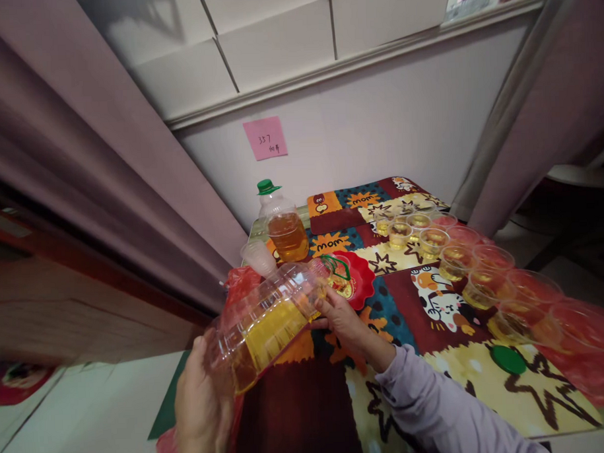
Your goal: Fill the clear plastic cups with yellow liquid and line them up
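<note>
A large clear plastic bottle [276,326], partly filled with yellow liquid, is tilted nearly flat above the table. My left hand [203,395] supports its base end. Around the neck end, my right hand [339,318] has its fingers closed; the mouth is partly hidden there. Just beyond the neck lies a red scalloped plate [363,280], with a green loop [339,268] showing over it. Several clear plastic cups [435,243] holding pale yellow liquid stand in rows on the right. A loose green cap [508,359] rests on the mat near them.
Behind stands a second bottle [287,237] of amber liquid with a green cap on. Stacked clear cups [258,256] are beside it, near a red plastic bag [242,285]. Patterned mats [298,411] cover the table. A pink note [265,138] is on the wall; curtains [105,127] hang left.
</note>
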A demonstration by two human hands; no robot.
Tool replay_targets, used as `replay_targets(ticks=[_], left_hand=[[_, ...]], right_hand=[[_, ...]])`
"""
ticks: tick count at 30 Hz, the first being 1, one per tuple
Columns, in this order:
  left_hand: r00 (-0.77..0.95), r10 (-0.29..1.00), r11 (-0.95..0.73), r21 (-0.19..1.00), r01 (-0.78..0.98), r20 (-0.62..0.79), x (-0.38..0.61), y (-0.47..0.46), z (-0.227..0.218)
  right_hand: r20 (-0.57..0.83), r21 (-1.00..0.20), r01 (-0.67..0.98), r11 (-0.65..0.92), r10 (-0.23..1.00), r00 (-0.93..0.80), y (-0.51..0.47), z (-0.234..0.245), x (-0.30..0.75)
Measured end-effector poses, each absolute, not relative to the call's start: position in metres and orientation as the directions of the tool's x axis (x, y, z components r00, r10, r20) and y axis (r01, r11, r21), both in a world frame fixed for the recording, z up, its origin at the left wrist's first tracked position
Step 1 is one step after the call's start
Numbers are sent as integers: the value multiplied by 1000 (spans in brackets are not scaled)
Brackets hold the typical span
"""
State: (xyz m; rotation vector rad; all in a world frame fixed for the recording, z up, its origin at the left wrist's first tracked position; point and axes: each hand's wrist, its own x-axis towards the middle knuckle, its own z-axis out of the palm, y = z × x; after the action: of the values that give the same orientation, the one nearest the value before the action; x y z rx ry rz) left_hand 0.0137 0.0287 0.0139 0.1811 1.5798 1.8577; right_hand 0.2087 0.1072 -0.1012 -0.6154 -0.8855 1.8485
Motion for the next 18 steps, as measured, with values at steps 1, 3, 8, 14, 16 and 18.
replay_targets(ticks=[1,3,8,14,16,18], left_hand=[[-755,575,-34,913,-406,-315,14,29,14],[-760,570,-38,914,-404,-312,15,30,15],[-763,561,-30,913,-407,-322,15,30,16],[-747,592,-52,911,-410,-302,11,29,11],[-748,592,-46,914,-403,-300,9,29,8],[-748,600,-45,922,-385,-283,7,28,3]], right_hand=[[-29,-792,-546,-274,910,-414,107,-101,209],[-22,-794,-546,-268,910,-415,106,-100,209],[-35,-795,-543,-271,913,-405,107,-100,209],[-34,-792,-543,-279,909,-416,108,-101,208],[-39,-794,-540,-279,910,-413,107,-101,209],[-35,-798,-538,-273,911,-411,107,-100,209]])
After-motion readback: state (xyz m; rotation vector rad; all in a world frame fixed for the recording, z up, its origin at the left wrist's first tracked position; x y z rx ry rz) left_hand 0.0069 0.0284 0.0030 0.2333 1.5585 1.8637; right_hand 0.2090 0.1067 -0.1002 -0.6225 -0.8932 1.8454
